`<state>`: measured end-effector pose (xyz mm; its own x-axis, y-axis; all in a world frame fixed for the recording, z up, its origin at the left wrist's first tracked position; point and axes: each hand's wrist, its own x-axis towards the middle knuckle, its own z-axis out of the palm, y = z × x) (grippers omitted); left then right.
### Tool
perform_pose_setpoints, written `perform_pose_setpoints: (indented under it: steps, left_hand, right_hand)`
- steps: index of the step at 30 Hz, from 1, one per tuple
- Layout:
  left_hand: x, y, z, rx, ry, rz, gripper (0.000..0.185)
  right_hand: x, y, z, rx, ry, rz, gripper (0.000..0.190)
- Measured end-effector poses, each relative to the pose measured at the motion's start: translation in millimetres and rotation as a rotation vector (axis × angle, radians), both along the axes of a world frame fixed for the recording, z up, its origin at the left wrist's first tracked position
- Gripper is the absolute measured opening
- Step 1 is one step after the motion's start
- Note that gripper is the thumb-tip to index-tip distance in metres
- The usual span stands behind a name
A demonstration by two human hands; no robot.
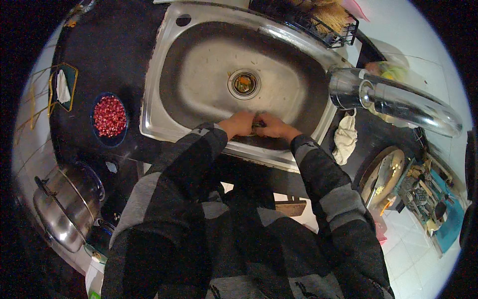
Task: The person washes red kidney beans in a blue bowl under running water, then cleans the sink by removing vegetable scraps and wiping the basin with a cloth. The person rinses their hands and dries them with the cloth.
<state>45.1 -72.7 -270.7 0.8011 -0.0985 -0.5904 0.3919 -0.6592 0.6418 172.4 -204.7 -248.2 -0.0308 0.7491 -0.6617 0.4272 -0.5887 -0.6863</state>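
Both of my hands are together over the near side of a stainless steel sink (pixel 201 48), blurred. Fingers of my left hand (pixel 239 123) and my right hand (pixel 275 128) curl around a small dark greenish thing (pixel 258 124). The fingers mostly hide it, so its kind cannot be made out. Beyond my hands, the drain strainer (pixel 244 83) holds orange and green food scraps. Small bits of scrap are scattered over the basin floor.
An oval blue dish (pixel 109 142) of small red pieces stands left on the dark counter (pixel 108 48). At right are a large chrome faucet (pixel 403 99), a cloth (pixel 345 139), and a round wooden board (pixel 392 160) bearing a knife (pixel 380 179). A steel pot (pixel 67 209) sits lower left.
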Motion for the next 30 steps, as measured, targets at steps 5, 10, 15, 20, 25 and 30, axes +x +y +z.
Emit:
perform_pose_setpoints:
  steps: [5, 10, 15, 20, 25, 30]
  left_hand:
    - [5.8, 25.1, 18.5, -0.147, 0.196, -0.014, 0.04]
    - [-2.4, 40.8, 32.3, -0.464, 0.375, 0.295, 0.042]
    - [-15.8, 38.8, 55.5, -0.704, 0.432, 0.581, 0.023]
    - [-25.2, 50.4, 81.2, -0.823, 0.369, 0.677, 0.024]
    - [-30.6, 55.8, 80.6, -0.808, 0.299, 0.846, 0.023]
    - [-25.7, 48.9, 58.2, -0.3, 0.11, 0.415, 0.025]
  right_hand:
    - [-4.1, 9.5, 19.4, -0.232, 0.492, -0.155, 0.057]
    - [-8.4, 8.1, 44.6, -0.022, 0.469, -0.167, 0.061]
    - [-14.8, 2.6, 47.5, -0.145, 0.475, -0.266, 0.058]
    - [-15.8, -8.0, 40.5, -0.165, 0.521, -0.408, 0.043]
    - [0.1, -15.1, 71.4, -0.067, 0.587, -0.66, 0.036]
    - [25.5, -18.2, 151.8, -0.01, 0.687, -0.93, 0.033]
